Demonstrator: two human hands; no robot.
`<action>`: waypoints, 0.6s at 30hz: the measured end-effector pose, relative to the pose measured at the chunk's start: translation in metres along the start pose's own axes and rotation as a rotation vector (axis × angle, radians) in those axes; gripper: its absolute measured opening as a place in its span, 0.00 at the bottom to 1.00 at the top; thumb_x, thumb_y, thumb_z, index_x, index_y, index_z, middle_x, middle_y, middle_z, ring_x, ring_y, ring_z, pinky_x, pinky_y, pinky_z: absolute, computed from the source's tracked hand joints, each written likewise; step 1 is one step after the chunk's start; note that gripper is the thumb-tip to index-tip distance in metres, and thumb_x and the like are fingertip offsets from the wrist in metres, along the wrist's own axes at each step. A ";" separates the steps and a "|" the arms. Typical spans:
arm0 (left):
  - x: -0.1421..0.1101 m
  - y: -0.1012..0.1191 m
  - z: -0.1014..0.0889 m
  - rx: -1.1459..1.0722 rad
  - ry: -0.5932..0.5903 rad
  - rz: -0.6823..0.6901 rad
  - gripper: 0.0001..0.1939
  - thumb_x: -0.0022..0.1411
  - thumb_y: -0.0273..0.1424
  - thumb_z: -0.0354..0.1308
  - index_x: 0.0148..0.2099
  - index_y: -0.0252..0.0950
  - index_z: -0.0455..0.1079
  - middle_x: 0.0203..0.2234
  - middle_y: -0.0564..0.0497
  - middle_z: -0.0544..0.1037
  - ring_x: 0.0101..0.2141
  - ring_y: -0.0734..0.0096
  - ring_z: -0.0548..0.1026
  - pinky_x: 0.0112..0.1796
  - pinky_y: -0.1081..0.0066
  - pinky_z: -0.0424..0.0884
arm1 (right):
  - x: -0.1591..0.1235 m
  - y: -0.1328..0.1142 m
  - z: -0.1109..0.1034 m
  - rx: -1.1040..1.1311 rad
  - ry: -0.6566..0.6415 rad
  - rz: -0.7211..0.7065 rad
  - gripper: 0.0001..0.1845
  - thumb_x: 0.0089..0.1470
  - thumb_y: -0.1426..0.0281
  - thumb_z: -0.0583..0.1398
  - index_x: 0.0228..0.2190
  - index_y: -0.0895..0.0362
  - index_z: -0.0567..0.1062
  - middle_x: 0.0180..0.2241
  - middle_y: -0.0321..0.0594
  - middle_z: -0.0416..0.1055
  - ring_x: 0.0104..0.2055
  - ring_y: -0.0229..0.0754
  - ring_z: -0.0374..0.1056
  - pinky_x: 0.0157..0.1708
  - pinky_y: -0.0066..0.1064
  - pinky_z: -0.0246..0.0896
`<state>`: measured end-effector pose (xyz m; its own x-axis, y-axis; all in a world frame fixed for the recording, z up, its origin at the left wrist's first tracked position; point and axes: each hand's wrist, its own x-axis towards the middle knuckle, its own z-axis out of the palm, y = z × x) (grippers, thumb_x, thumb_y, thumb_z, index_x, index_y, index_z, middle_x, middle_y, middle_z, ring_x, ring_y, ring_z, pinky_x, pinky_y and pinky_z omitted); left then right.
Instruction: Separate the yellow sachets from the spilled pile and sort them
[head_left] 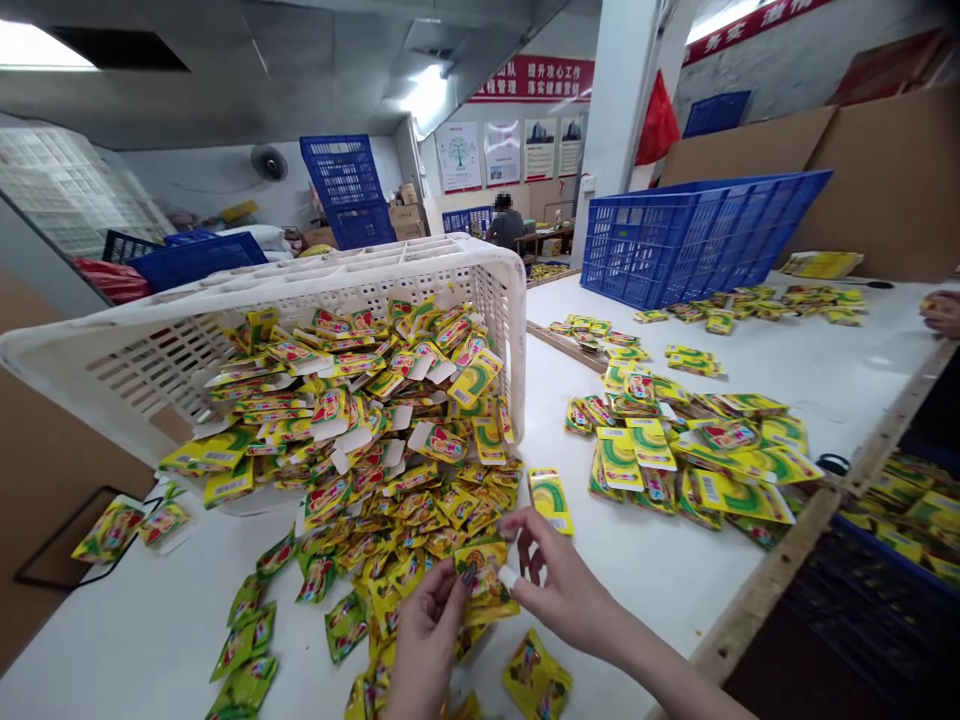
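Thumb and fingers of the left hand [427, 625] pinch a yellow packet [486, 585] by its left side, in front of the tipped white basket [495, 265]. The right hand [559, 580] is half open at the packet's right side, its fingers bent and parted, a white covering on the thumb tip; I can't tell whether it touches the packet. From the basket's mouth, small cartons [390, 390] and a heap of yellow packets [420, 510] spill onto the white surface [112, 650]. Green packets [244, 640] lie in front of the basket, towards its left. One flat carton [551, 500] lies just right of it, with a loose carton pile [682, 440] farther right. Beyond that pile, also right of the basket, sits a blue crate [652, 245].
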<state>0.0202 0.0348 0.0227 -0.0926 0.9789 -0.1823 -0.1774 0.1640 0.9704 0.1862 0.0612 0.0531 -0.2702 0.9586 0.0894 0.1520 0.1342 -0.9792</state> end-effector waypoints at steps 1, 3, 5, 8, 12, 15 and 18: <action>0.001 -0.001 0.006 -0.010 -0.024 -0.009 0.24 0.43 0.45 0.64 0.37 0.34 0.69 0.27 0.48 0.77 0.34 0.61 0.74 0.42 0.63 0.69 | -0.004 0.005 0.000 0.090 0.043 0.031 0.27 0.40 0.76 0.60 0.45 0.52 0.63 0.40 0.38 0.63 0.34 0.36 0.62 0.25 0.24 0.58; 0.005 -0.002 0.018 0.029 -0.121 0.009 0.22 0.46 0.46 0.62 0.37 0.34 0.69 0.27 0.48 0.76 0.32 0.63 0.74 0.39 0.65 0.70 | -0.012 0.017 -0.004 0.289 0.030 0.114 0.31 0.43 0.69 0.62 0.50 0.51 0.60 0.46 0.42 0.62 0.37 0.39 0.65 0.27 0.28 0.63; 0.011 0.001 0.033 0.181 -0.234 0.134 0.18 0.53 0.44 0.56 0.36 0.33 0.70 0.31 0.46 0.75 0.34 0.64 0.73 0.34 0.70 0.71 | -0.020 0.030 -0.014 0.399 -0.016 0.165 0.22 0.46 0.64 0.60 0.45 0.55 0.66 0.38 0.42 0.69 0.31 0.39 0.68 0.27 0.31 0.66; 0.034 0.011 0.058 0.664 -0.302 0.403 0.19 0.62 0.42 0.44 0.36 0.33 0.70 0.34 0.46 0.71 0.36 0.66 0.72 0.32 0.72 0.69 | -0.035 0.046 -0.043 0.215 0.111 0.153 0.13 0.49 0.67 0.56 0.38 0.59 0.70 0.24 0.37 0.70 0.21 0.38 0.66 0.23 0.34 0.65; 0.079 0.017 0.101 1.060 -0.204 0.488 0.30 0.58 0.49 0.41 0.42 0.26 0.66 0.34 0.45 0.70 0.38 0.56 0.72 0.39 0.61 0.66 | -0.058 0.058 -0.078 -0.495 0.233 0.032 0.14 0.49 0.75 0.51 0.37 0.56 0.70 0.29 0.41 0.71 0.31 0.45 0.68 0.32 0.40 0.65; 0.100 0.005 0.131 1.116 -0.182 0.471 0.33 0.55 0.48 0.46 0.49 0.20 0.60 0.39 0.41 0.68 0.41 0.51 0.70 0.40 0.56 0.64 | -0.073 0.062 -0.087 -0.758 0.179 -0.040 0.15 0.47 0.79 0.48 0.34 0.56 0.70 0.34 0.44 0.70 0.38 0.47 0.67 0.37 0.42 0.64; 0.103 -0.006 0.140 1.114 -0.282 0.479 0.22 0.55 0.35 0.56 0.49 0.26 0.62 0.43 0.43 0.68 0.43 0.56 0.69 0.44 0.57 0.66 | -0.081 0.060 -0.094 -0.659 0.218 -0.037 0.14 0.46 0.80 0.48 0.33 0.56 0.68 0.32 0.42 0.69 0.35 0.44 0.66 0.35 0.38 0.65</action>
<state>0.1487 0.1517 0.0203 0.3197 0.9381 0.1335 0.7557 -0.3375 0.5613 0.3062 0.0155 0.0039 -0.0996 0.9698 0.2228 0.7108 0.2260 -0.6661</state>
